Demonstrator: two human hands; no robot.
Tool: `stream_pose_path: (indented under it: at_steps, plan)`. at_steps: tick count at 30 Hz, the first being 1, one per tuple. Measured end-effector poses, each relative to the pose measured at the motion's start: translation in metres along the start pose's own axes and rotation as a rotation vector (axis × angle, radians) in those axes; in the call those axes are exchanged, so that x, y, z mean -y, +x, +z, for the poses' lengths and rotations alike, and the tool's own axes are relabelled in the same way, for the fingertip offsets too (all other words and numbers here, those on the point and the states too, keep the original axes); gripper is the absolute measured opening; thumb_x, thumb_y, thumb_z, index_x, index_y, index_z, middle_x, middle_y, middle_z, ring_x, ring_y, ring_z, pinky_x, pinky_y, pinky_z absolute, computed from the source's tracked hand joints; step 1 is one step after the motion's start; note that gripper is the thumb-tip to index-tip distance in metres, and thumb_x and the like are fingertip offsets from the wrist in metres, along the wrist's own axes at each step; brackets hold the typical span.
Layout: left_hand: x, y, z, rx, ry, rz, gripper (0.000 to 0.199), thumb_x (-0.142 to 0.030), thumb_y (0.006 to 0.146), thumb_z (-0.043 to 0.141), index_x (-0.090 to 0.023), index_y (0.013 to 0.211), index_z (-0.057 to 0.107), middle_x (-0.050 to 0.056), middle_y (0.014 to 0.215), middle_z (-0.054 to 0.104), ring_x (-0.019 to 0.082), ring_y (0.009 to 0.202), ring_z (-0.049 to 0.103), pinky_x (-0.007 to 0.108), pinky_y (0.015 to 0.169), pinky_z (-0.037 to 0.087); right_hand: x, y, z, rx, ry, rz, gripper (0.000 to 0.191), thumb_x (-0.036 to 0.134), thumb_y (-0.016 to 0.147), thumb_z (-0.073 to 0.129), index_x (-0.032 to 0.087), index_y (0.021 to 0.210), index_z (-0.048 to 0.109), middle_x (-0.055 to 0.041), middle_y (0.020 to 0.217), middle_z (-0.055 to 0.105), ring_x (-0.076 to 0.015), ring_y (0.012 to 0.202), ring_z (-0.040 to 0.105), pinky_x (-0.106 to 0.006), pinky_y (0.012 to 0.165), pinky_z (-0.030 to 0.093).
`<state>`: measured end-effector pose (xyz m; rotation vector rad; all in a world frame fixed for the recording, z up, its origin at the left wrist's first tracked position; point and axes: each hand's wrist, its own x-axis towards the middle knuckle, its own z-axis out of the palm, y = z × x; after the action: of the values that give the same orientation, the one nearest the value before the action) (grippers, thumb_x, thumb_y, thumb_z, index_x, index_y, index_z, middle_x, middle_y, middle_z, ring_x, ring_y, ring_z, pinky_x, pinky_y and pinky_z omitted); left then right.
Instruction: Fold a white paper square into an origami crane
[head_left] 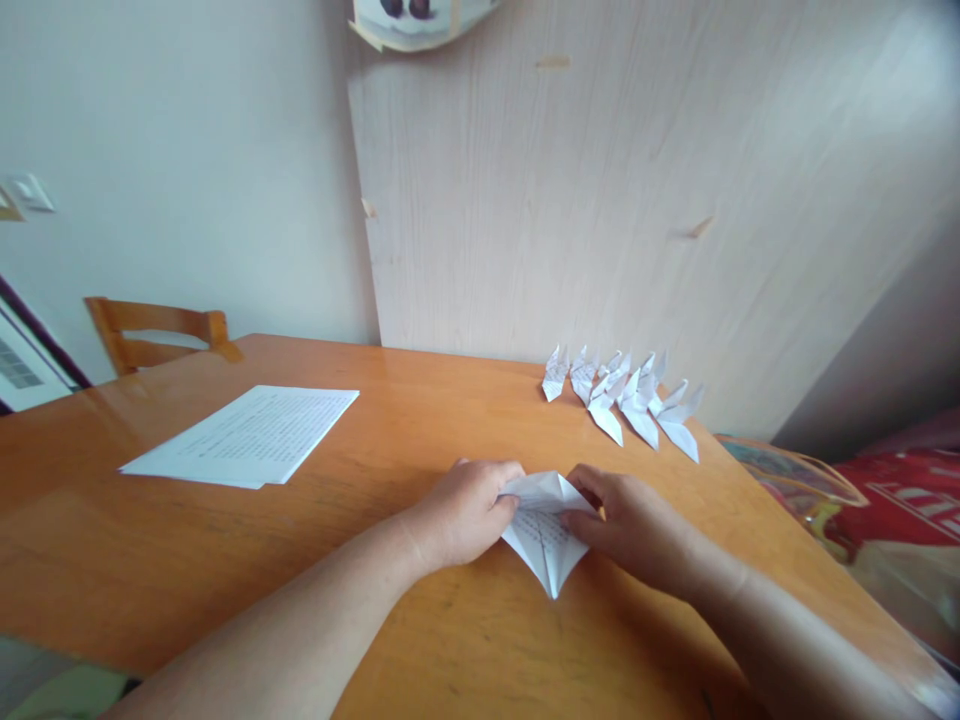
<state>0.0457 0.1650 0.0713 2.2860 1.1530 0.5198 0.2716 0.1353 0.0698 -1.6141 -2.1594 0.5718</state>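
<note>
Between my hands is a partly folded sheet of printed paper [551, 535], diamond-shaped, its lower point toward me and creases running down its middle. My left hand [472, 510] pinches its left corner, thumb on top and fingers behind. On the opposite corner, my right hand [619, 515] is closed in the same way, its thumb lying over the printed face. The fingers behind the paper are mostly hidden. Beyond my right hand, several folded paper figures [637, 400] with upright points stand grouped near the table's far right edge.
A stack of printed sheets [247, 435] lies on the wooden table [405, 400] to the left. Behind it stands a wooden chair [161, 320]. A pale panel [525, 200] rises along the far edge. Past the right edge are red bags [907, 490].
</note>
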Motion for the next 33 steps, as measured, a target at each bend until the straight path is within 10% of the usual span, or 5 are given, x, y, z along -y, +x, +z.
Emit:
stream_pose_path:
  at_steps: [16, 25, 33]
  plan:
    - [0.004, 0.003, 0.002, -0.023, -0.049, -0.026, 0.021, -0.021, 0.087, 0.05, -0.024, 0.104, 0.062, 0.003, 0.094, 0.07, 0.021, 0.085, 0.063, 0.029, 0.069, 0.044, 0.0, 0.006, 0.006, 0.026, 0.0, 0.067, 0.015, 0.035, 0.086, 0.059, 0.022, 0.079, 0.063, -0.0018, 0.074, 0.069, -0.018, 0.067, 0.061, -0.026, 0.056, 0.035]
    - [0.01, 0.006, -0.007, 0.025, -0.32, -0.008, 0.039, -0.052, 0.098, 0.042, -0.018, 0.104, 0.06, 0.006, 0.101, 0.068, 0.021, 0.094, 0.061, 0.031, 0.081, 0.047, -0.005, 0.007, 0.009, -0.007, -0.014, 0.065, 0.02, 0.036, 0.086, 0.059, 0.021, 0.073, 0.062, -0.0033, 0.07, 0.068, -0.0187, 0.063, 0.061, -0.027, 0.056, 0.037]
    - [0.026, 0.01, -0.018, 0.039, -0.4, -0.143, 0.022, -0.03, 0.089, 0.049, -0.017, 0.096, 0.065, 0.004, 0.095, 0.069, 0.019, 0.09, 0.061, 0.031, 0.081, 0.047, -0.008, 0.007, 0.009, 0.022, 0.019, 0.026, 0.021, 0.037, 0.088, 0.056, 0.021, 0.075, 0.062, -0.0049, 0.075, 0.069, -0.0212, 0.068, 0.063, -0.028, 0.058, 0.04]
